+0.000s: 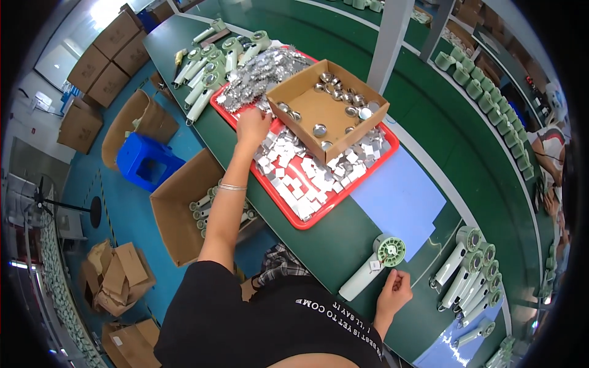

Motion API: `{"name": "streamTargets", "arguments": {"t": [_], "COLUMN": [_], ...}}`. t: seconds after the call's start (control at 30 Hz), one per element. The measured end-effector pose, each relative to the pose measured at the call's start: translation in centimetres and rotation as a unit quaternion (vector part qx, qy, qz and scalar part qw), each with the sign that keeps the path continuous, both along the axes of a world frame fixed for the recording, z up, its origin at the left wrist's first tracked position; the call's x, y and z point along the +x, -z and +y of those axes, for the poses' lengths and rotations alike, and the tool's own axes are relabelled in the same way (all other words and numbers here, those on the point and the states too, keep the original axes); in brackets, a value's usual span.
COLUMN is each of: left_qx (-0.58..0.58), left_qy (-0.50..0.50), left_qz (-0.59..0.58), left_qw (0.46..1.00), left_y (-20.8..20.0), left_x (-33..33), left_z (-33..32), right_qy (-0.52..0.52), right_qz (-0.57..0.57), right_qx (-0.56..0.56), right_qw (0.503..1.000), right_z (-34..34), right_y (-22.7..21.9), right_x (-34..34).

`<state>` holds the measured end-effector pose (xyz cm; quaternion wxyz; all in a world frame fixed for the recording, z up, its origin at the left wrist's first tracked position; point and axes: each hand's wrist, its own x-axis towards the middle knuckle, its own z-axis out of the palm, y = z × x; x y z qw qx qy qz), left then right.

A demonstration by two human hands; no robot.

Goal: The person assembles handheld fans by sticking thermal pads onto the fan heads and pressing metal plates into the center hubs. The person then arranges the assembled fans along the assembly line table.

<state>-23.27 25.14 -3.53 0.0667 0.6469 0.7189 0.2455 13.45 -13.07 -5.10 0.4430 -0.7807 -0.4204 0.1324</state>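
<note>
My left hand (253, 127) reaches over the red tray (299, 224), its closed fingers at the edge of a heap of jagged silver metal pieces (270, 72), beside the cardboard box. Whatever its fingertips hold is too small to make out. My right hand (394, 295) is curled closed near the table's front edge, with no object showing in it. Just beside that hand lies a pale green handheld fan (362, 277), its round head open to view and a small white square on its neck. Small white and silver squares (297, 190) cover the tray's near part.
The open cardboard box (300, 126) holding round silver caps rests on the tray. Several fans (463, 276) lie at the right, others (211, 70) at the far left. A blue sheet (399, 193) covers part of the green table. Below the left edge stands a carton (172, 208) of parts.
</note>
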Motion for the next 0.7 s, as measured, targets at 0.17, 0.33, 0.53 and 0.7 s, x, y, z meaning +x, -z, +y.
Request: {"name": "streamTargets", "arguments": {"t": [0.17, 0.33, 0.53, 0.7], "left_qx": [-0.048, 0.022, 0.054, 0.136], "left_qy": [-0.053, -0.063, -0.067, -0.122], "left_qz": [-0.056, -0.065, -0.194, -0.198], "left_qw": [0.996, 0.996, 0.977, 0.963], "left_y": [-0.4, 0.0, 1.4, -0.6], "left_x": [2.3, 1.5, 0.9, 1.2], "left_z": [1.3, 1.2, 1.1, -0.6], "right_qy": [0.033, 0.020, 0.016, 0.019], "right_qz": [-0.028, -0.022, -0.009, -0.018], "right_qx": [0.005, 0.006, 0.007, 0.005], "right_qw": [0.999, 1.000, 1.000, 1.000], "right_z": [0.3, 0.5, 0.3, -0.5], "right_y": [-0.3, -0.5, -0.6, -0.5], "right_x": [0.3, 0.2, -0.2, -0.1]}}
